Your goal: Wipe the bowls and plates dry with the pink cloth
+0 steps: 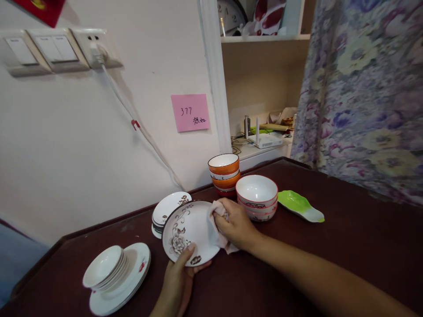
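My left hand (pixel 180 277) grips the lower edge of a white plate (pixel 194 224) with a dark rim and brown flowers, its thumb on top and fingers beneath. The plate is tilted above the table. My right hand (pixel 238 224) is closed on a pale pink cloth (pixel 217 226), pressed against the plate's right side. Just behind the plate is a stack of similar plates (pixel 170 207). Beyond my right hand stand red-rimmed white bowls (pixel 257 189), stacked.
Small white bowls (pixel 102 266) rest on oval plates (pixel 139 264) at the left. Stacked orange bowls (pixel 224 165) stand by the wall, and a green leaf-shaped dish (pixel 297 204) lies right of the red-rimmed bowls. A power cord (pixel 145 132) runs down behind the dark table (pixel 346 246).
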Available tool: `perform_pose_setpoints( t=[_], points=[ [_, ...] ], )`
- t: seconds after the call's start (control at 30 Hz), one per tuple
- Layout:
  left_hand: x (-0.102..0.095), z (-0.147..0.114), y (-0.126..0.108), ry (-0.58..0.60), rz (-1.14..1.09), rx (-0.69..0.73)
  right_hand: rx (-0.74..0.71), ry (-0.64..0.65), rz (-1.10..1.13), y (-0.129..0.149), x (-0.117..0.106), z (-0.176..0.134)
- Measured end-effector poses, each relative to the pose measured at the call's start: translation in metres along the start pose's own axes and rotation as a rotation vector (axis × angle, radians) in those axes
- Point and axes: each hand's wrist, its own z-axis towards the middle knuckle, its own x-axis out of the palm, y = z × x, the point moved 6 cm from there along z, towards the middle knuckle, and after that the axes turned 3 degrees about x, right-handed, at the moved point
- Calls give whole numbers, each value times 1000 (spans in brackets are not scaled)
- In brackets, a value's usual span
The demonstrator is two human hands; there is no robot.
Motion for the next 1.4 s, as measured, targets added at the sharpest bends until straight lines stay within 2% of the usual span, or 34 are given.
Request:
perform_pose_setpoints(
  t=[0.07,0.13,0.2,0.27,0.33,0.47,0.6,0.67,0.73,0.8,0.9,1.07,1.2,1.3,1.4],
  points=[
    [4,1,4,105,84,-19,-362,-13,-133,36,-15,-6],
    [7,-1,5,189,124,-10,-638,1,-286,64,-22,-19],
    [11,-6,3,225,138,36,-792,14,-393,80,-23,-30],
    [12,-10,-1,228,125,84,-842,2,-405,88,-23,-35],
    [13,-14,1,226,123,52,-768,-39,-315,86,-25,-31],
    [9,-13,9,188,120,-58,-365,-92,-58,54,-15,-16],
    [11,-8,8,182,-31,-58,31,-21,218,11,26,-24],
    [13,-7,10,185,-69,-81,142,45,416,0,46,-33],
    [15,-7,10,174,-93,-80,174,70,530,-2,56,-38],
    [16,-7,9,171,-119,-66,152,64,524,1,53,-37],
    [17,-8,6,179,-131,-32,88,21,435,6,37,-27],
    [11,-6,-5,118,-79,74,22,-78,253,7,3,-6],
    [7,-3,-4,94,74,34,-90,-116,41,18,-17,2],
    [5,-2,-2,90,114,9,-125,-111,75,21,-16,1],
    [4,-2,-2,87,85,19,52,-105,293,1,4,-4]
  ],
)
